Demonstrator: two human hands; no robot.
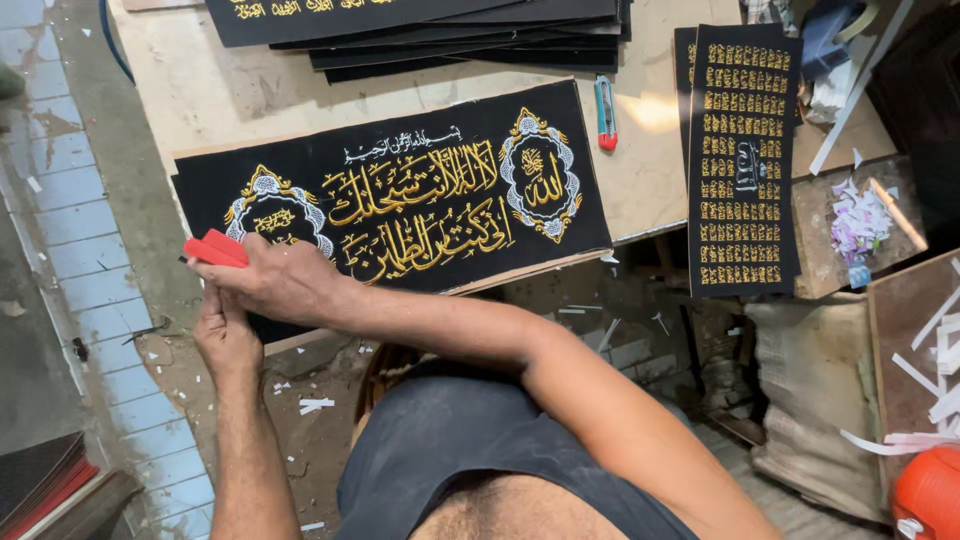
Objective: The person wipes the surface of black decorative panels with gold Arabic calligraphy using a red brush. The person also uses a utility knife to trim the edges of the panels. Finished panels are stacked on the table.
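The person wears a dark grey garment (470,440), seemingly shorts, with both forearms bare and no sleeves visible.

- The right hand (275,280) grips a red plastic-handled tool (216,249) at the near left corner of a black velvet panel embroidered in gold and silver (400,200).
- The left hand (225,335) rests just beneath it, touching the panel's edge.
- A red-tipped utility knife (605,112) lies on the pale worn worktable (200,90) at far right.
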